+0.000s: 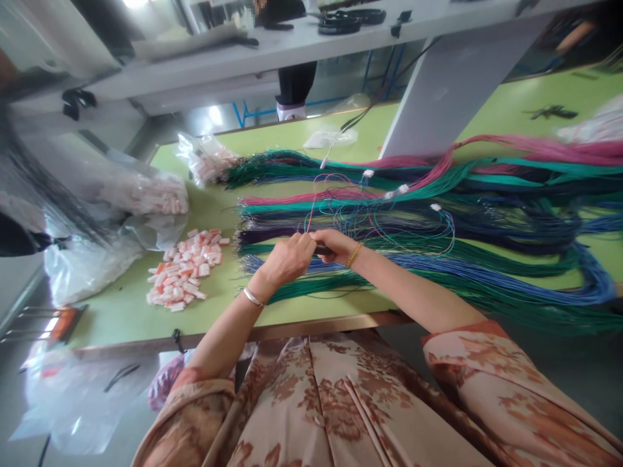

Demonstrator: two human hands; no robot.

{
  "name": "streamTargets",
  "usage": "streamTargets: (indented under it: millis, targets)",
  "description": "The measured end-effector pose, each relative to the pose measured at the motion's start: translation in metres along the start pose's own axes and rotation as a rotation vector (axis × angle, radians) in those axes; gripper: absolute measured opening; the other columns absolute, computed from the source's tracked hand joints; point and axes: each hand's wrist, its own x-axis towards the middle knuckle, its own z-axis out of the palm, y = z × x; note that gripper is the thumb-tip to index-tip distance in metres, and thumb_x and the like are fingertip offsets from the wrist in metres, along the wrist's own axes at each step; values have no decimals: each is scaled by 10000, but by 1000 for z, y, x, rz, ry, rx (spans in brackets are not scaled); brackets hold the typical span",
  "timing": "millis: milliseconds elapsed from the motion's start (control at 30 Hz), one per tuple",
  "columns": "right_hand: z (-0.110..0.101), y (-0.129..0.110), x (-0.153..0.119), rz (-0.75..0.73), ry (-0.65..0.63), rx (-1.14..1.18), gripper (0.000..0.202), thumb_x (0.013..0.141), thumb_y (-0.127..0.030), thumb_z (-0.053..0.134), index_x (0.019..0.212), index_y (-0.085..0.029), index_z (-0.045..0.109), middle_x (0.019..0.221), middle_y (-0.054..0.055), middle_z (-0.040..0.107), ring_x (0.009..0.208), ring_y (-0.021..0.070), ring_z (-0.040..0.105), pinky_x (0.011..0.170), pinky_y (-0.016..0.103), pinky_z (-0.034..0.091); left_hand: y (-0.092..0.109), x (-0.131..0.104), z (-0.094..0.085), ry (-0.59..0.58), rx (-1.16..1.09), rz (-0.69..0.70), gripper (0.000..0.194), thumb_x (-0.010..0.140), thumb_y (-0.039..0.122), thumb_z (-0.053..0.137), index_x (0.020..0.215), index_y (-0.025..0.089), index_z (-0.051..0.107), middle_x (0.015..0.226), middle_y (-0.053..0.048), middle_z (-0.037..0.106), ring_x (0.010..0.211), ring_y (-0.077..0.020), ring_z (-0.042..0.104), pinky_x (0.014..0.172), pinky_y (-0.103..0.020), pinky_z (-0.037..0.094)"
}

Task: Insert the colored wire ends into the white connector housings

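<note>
At table's near edge: your left hand [287, 259] and right hand [338, 245] meet fingertip to fingertip, pinching thin loose wires [341, 214] together, so they're steadied from both sides.
Left of hands: heap of small pink-white plastic connectors [185, 269], loose, within reach.
Under and beyond: long bundles of green, blue, purple, pink wire [438, 188], sorted by colour across the green table [121, 311].
Far left: clear bags of connectors [150, 194].

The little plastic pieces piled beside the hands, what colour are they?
The little plastic pieces are white and pale pink-red, on the green table. The head view shows them best.
</note>
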Motion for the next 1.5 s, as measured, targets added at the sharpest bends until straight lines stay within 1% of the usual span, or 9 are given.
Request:
streamTargets:
  millis: [100, 233, 333, 433, 600, 833, 1100, 1300, 1500]
  targets:
    - [1, -1, -3, -22, 20, -55, 226, 851, -190, 558, 675, -187, 414, 497, -81, 334, 372, 44, 287, 302, 158, 181, -2, 0, 10, 60, -89, -64, 123, 847, 117, 446, 830, 153, 562, 774, -76, 554, 700, -195, 512, 555, -302, 365]
    - [1, -4, -4, -33, 78, -80, 229, 855, -197, 548, 666, -187, 420, 485, -73, 369, 356, 53, 327, 297, 176, 202, -1, 1, 25, 252, -385, -288, 103, 790, 99, 486, 743, 190, 492, 709, -11, 515, 592, -130, 454, 541, -257, 357]
    - [1, -6, -3, -22, 117, -76, 222, 876, -196, 529, 672, -184, 444, 483, -61, 414, 357, 63, 351, 303, 188, 220, 3, 1, 28, 359, -565, -411, 139, 784, 82, 507, 724, 200, 463, 687, 20, 499, 575, -104, 437, 554, -235, 373]
    - [-1, -9, -1, 39, 80, 6, 261, 898, -209, 511, 651, -185, 427, 451, -59, 399, 348, 62, 313, 310, 194, 197, 4, -2, 24, 382, -644, -378, 84, 853, 116, 497, 858, 190, 538, 804, -17, 567, 674, -115, 520, 629, -243, 441]
    - [-6, -9, 3, 113, -32, 137, 289, 925, -200, 465, 645, -190, 392, 420, -64, 365, 332, 57, 274, 311, 184, 172, -3, -9, 17, 395, -736, -229, 186, 923, 166, 475, 1069, 177, 589, 992, -96, 633, 895, -154, 616, 773, -287, 522]
    - [-11, -6, 8, 142, -115, 162, 287, 945, -227, 446, 666, -194, 386, 426, -62, 375, 321, 57, 288, 300, 162, 183, -5, -9, 17, 367, -636, -199, 229, 938, 222, 475, 1099, 166, 628, 1034, -126, 659, 908, -170, 632, 805, -322, 541]
    - [-11, -6, 5, 147, -137, 145, 281, 935, -224, 473, 664, -190, 409, 427, -53, 399, 322, 56, 278, 286, 161, 199, -9, -6, 9, 270, -506, -101, 244, 934, 133, 401, 1037, 159, 621, 988, -114, 654, 873, -164, 608, 781, -303, 516]
    - [-9, -3, 8, 100, -83, 137, 291, 928, -204, 482, 653, -193, 385, 444, -62, 360, 329, 49, 273, 293, 162, 186, 0, -5, 3, 96, -95, -86, 263, 897, 64, 344, 877, 142, 595, 793, -90, 579, 705, -187, 522, 602, -301, 413]
    - [-2, -2, 6, 75, -25, 113, 268, 917, -196, 499, 670, -188, 395, 455, -70, 351, 345, 45, 265, 306, 156, 167, -2, -1, 8, 102, -72, -87, 203, 890, 89, 389, 781, 162, 544, 723, -73, 520, 637, -180, 462, 521, -304, 297]
